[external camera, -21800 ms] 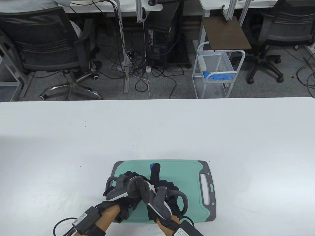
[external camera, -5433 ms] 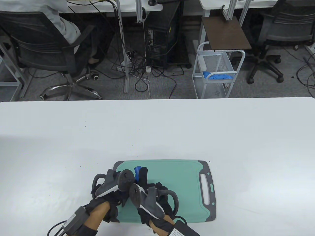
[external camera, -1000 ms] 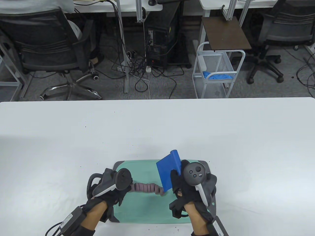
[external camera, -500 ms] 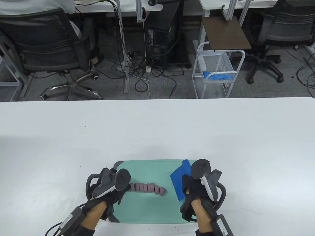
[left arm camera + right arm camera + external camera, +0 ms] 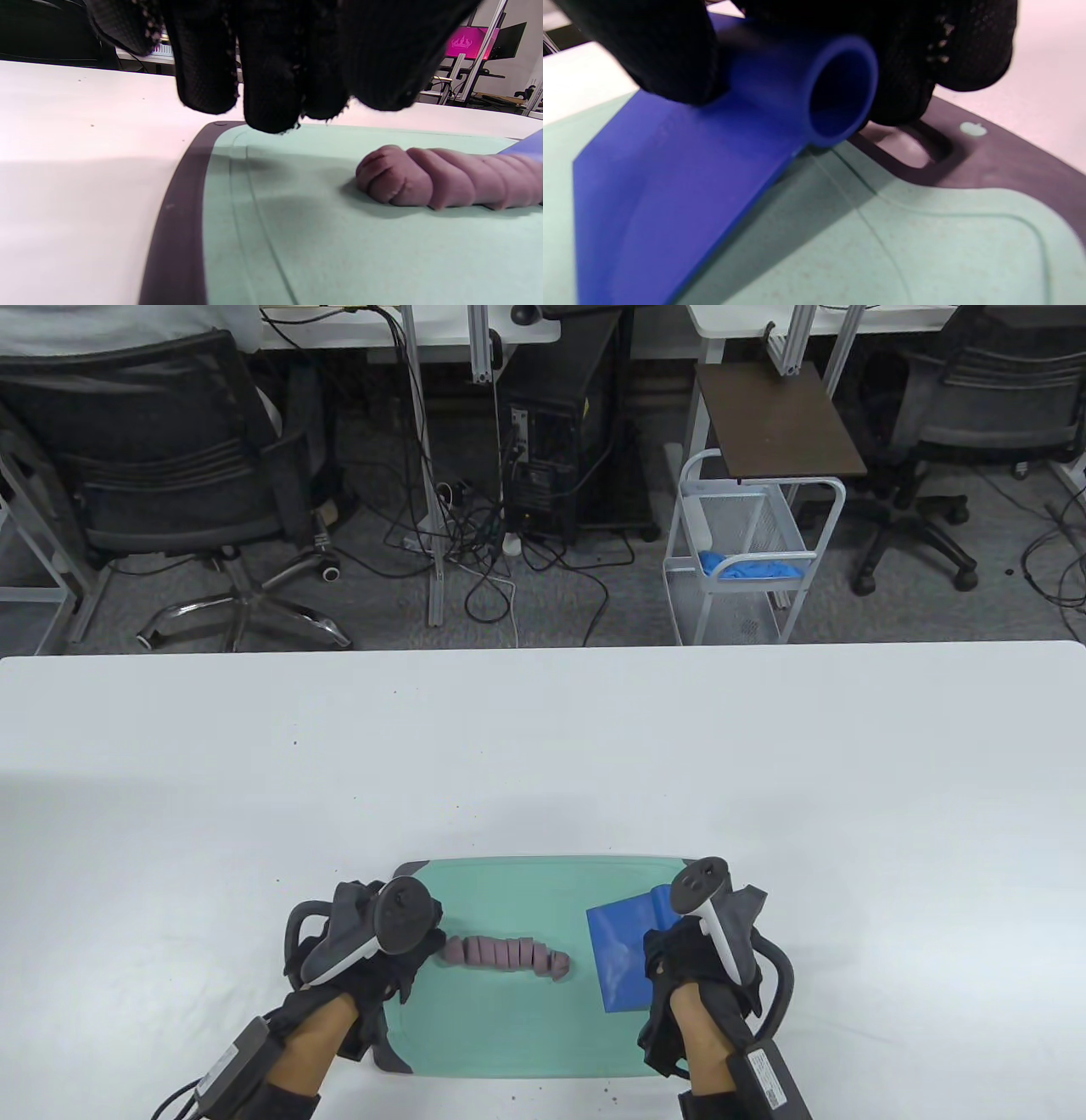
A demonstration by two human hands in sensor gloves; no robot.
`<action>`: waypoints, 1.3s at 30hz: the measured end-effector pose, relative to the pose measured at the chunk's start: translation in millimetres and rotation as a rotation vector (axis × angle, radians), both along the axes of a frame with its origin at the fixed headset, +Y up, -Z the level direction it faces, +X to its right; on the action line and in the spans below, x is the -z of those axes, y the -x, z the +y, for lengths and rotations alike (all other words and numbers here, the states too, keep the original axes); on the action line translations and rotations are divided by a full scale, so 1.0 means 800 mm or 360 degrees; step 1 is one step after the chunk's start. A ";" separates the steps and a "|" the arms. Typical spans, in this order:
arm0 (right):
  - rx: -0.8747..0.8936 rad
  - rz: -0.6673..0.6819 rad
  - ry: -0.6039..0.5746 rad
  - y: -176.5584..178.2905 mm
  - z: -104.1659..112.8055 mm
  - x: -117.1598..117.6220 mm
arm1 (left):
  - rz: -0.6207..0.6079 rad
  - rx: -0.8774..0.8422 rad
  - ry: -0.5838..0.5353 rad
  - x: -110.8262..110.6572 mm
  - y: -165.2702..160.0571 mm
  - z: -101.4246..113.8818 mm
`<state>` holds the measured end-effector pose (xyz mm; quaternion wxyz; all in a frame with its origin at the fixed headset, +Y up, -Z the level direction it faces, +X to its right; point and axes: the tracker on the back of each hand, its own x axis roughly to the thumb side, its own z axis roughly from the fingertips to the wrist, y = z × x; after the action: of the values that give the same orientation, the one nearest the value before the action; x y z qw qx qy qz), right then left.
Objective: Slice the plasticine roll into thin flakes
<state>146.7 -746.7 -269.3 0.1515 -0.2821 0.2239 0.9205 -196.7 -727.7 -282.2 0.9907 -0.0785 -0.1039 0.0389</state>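
A mauve plasticine roll [image 5: 505, 955], cut into several slices that still lie together, rests on the green cutting board [image 5: 501, 1027]; it also shows in the left wrist view [image 5: 449, 183]. My left hand [image 5: 399, 954] hangs just left of the roll's end, its fingers [image 5: 267, 84] above the board [image 5: 322, 254] and off the roll. My right hand [image 5: 679, 954] grips the tubular handle of a blue scraper [image 5: 619, 954], whose blade lies nearly flat on the board [image 5: 946, 254] to the right of the roll. The scraper [image 5: 683, 169] fills the right wrist view.
The board lies at the front edge of a white table [image 5: 543, 746]. Its dark grey handle end with a slot [image 5: 908, 148] sits under my right hand. Chairs, cables and a wire cart stand beyond the table's far edge.
My right hand carried the scraper right, away from the roll, and lowered its blade flat onto the board. My left hand slid slightly left, off the roll's end.
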 end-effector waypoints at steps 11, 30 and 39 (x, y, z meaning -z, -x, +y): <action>-0.0074 0.0042 0.0006 0.005 -0.003 0.001 | 0.0016 -0.0010 0.0012 0.000 0.003 0.002; -0.0125 0.0215 -0.0503 -0.019 0.062 -0.007 | 0.0083 -0.0134 -0.0042 -0.023 0.018 0.040; -0.0131 0.0549 -0.0772 -0.042 0.060 -0.024 | 0.0138 -0.0121 -0.0055 -0.046 0.038 0.044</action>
<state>180.3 -698.5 -250.1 0.1368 -0.0859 0.0082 0.9868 -227.2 -692.7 -245.2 0.9933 -0.0555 -0.0644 0.0781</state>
